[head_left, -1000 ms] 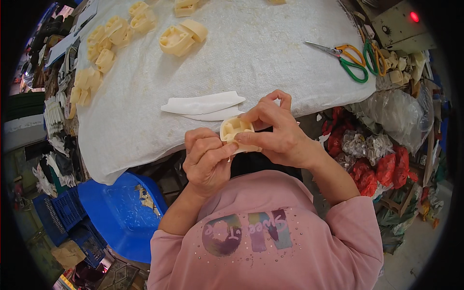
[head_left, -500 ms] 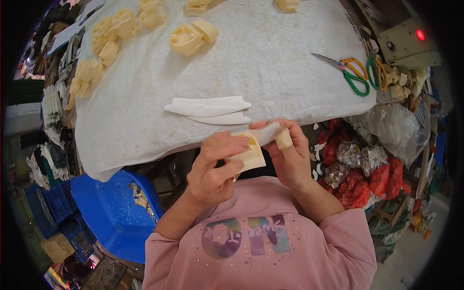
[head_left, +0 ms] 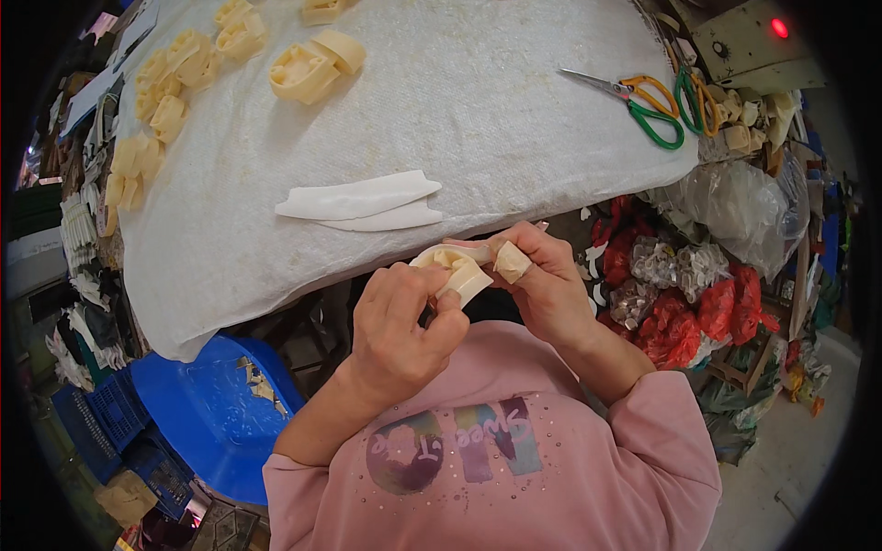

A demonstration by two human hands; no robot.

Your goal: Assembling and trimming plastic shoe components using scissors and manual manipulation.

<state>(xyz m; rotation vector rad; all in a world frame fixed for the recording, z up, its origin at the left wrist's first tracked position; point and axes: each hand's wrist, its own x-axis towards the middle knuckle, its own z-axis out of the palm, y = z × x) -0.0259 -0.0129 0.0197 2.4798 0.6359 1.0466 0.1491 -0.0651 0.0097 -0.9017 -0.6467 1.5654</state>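
head: white strip (head_left: 475, 254), pinched by right hand (head_left: 544, 278), is now held closer to cream piece (head_left: 471, 283) gripped by left hand (head_left: 401, 315); shirt (head_left: 491, 459) is lettered.

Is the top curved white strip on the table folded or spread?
Spread: the curved white strip shows its full length, with no fold visible.

A workshop is indicated by the sheet-covered worktop (head_left: 441, 119), on which cream-coloured pieces (head_left: 191, 60) are clustered and scissors (head_left: 621, 90) are laid, flanked by a control box (head_left: 742, 62), red plastic bags (head_left: 717, 309) and blue crates (head_left: 115, 415).
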